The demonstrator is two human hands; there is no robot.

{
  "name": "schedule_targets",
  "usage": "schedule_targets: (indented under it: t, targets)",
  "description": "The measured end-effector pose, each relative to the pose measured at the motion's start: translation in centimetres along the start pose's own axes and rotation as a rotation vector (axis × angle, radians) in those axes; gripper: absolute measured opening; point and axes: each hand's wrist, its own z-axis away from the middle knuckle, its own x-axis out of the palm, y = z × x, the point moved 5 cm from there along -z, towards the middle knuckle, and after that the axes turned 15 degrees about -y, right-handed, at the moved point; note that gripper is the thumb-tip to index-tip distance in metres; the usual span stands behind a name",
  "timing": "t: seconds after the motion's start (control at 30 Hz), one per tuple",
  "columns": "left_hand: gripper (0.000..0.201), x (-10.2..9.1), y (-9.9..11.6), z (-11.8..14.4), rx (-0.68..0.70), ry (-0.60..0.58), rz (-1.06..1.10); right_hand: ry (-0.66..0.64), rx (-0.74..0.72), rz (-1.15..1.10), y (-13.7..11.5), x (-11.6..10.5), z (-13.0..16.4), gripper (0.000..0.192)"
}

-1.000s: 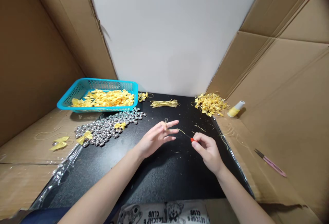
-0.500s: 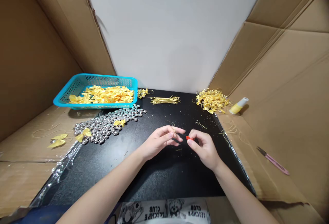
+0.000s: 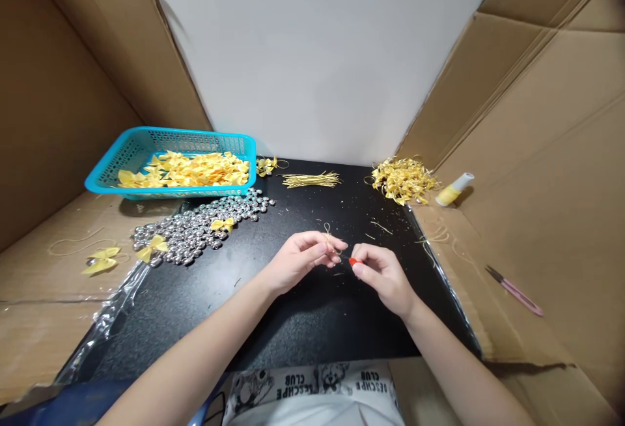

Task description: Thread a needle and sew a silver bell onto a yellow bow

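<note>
Over the middle of the black tabletop, my left hand (image 3: 300, 258) pinches a thin gold cord (image 3: 327, 227), whose small loop stands up above the fingertips. Just to its right, my right hand (image 3: 385, 276) is closed on a small red-handled tool (image 3: 354, 261). A thin dark shaft seems to run from the red handle toward my left fingertips; its tip is hidden there. The two hands are close together, a small gap between them.
A blue basket (image 3: 170, 191) of yellow bows stands back left, with silver beads (image 3: 190, 234) before it. Gold cords (image 3: 311, 180) lie at the back. Right are a bow pile (image 3: 403, 180), a yellow-and-white bottle (image 3: 454, 189) and pink-handled snips (image 3: 515, 290). Cardboard walls flank the table.
The left fingers have closed together more around the cord. The right hand has brought the red-handled tool slightly left, nearer the left fingertips. The whole view has shifted slightly.
</note>
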Motion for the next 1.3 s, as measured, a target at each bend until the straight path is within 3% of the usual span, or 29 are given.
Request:
schedule_targets:
  t: [0.23, 0.5, 0.73, 1.07, 1.3]
  targets:
    - [0.019, 0.1, -0.4, 0.1, -0.032, -0.062, 0.032, -0.007, 0.012, -0.088, -0.2, 0.2, 0.0, 0.031]
    - [0.025, 0.3, -0.3, 0.0, -0.028, -0.027, 0.021, -0.024, 0.008, -0.282, 0.8, 1.1, 0.0, 0.032]
    - [0.017, 0.3, -0.2, 0.0, 0.022, -0.060, 0.049, -0.009, 0.015, -0.455, 1.2, 2.0, -0.3, 0.031]
    - [0.017, 0.6, -0.3, -0.1, 0.026, -0.059, 0.061, 0.072, 0.048, -0.475, 1.0, 2.1, -0.5, 0.032]
    - [0.024, 0.1, -0.3, -0.1, 0.011, 0.004, -0.032, 0.116, 0.073, -0.395, 0.9, 1.9, -0.5, 0.034]
